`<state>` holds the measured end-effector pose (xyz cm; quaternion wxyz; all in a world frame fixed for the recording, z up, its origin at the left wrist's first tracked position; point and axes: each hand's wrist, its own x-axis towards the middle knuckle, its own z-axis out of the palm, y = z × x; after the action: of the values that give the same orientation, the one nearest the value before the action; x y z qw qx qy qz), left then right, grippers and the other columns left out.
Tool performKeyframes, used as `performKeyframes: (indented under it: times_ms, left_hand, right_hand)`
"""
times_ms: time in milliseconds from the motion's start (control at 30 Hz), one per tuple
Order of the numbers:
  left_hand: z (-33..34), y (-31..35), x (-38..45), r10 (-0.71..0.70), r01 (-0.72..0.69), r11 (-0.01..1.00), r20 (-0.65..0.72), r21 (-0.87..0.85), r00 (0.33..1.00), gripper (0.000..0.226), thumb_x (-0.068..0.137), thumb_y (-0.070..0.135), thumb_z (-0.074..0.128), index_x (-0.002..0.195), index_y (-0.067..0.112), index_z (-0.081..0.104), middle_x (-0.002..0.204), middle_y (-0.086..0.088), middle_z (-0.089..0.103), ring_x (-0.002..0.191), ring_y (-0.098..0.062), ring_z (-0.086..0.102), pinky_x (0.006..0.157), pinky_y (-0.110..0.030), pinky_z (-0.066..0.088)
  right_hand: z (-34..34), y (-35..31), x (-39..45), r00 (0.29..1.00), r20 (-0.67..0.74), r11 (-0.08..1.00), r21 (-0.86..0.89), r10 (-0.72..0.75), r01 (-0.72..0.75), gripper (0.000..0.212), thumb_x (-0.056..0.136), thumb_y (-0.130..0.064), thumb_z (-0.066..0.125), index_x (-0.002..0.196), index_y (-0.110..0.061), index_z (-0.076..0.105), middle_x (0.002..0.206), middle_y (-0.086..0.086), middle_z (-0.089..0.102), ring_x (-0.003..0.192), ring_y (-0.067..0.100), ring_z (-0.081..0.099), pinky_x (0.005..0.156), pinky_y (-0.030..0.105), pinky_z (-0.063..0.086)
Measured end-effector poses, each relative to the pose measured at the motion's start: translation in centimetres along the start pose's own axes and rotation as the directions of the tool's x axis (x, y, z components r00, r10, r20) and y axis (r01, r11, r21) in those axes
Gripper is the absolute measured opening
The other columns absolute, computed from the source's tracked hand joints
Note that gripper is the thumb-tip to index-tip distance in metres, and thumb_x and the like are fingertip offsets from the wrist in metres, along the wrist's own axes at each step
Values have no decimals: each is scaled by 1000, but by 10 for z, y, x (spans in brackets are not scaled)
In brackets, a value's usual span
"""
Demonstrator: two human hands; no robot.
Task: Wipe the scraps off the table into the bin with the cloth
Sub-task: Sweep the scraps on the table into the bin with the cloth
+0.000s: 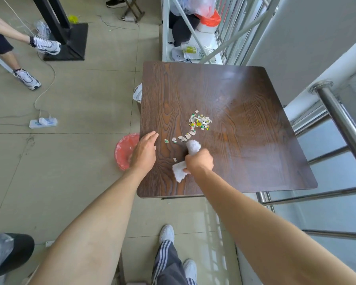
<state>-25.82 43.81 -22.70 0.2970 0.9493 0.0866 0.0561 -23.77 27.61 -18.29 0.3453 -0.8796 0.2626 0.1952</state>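
Note:
A pile of small coloured paper scraps (199,121) lies near the middle of the dark wooden table (245,112), with a trail of scraps (180,138) running toward the left edge. My right hand (199,162) is shut on a white cloth (192,147) whose upper end touches the table just below the trail; its lower end sticks out under my fist. My left hand (144,152) rests flat and open on the table's left edge. A red bin (122,151) stands on the floor beside that edge, partly hidden by my left hand.
A single scrap (175,160) lies between my hands. A metal railing (341,120) runs along the table's right side. A white shelf with bags (193,50) stands behind the table. A power strip (43,122) and cables lie on the floor at left, near a seated person's legs (27,78).

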Motion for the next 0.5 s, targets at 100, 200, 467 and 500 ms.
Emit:
performKeyframes:
  times_ms: [100,200,467,500]
  left_hand:
    - [0,-2,0,-22,22,1000,5,-6,1000,48,90,-3,47,136,9,45,146,-5,43,133,-22,41,110,-40,36]
    - [-2,-7,2,-30,30,999,3,-12,1000,50,89,-6,48,137,8,44,146,-7,43,133,-22,42,109,-40,36]
    - [1,-12,5,-54,54,999,16,4,998,51,90,4,51,139,15,41,146,-1,43,134,-19,40,107,-47,39]
    - [1,-14,7,-57,57,998,28,11,998,52,90,5,52,139,16,41,146,-1,42,134,-19,39,105,-50,40]
  right_hand:
    - [34,-7,-8,989,59,960,241,135,-146,36,82,-16,64,108,-8,41,112,18,67,104,38,68,91,47,55]
    - [54,-29,-3,979,74,874,442,189,-202,40,84,-14,63,115,-8,39,113,20,65,105,39,66,90,52,54]
    - [53,-94,25,980,28,758,629,199,-172,45,96,-18,52,135,-3,35,134,20,53,123,39,54,101,45,44]
    - [55,-97,31,984,8,769,623,179,-145,45,95,-18,52,135,-3,36,133,21,54,122,39,54,101,44,44]
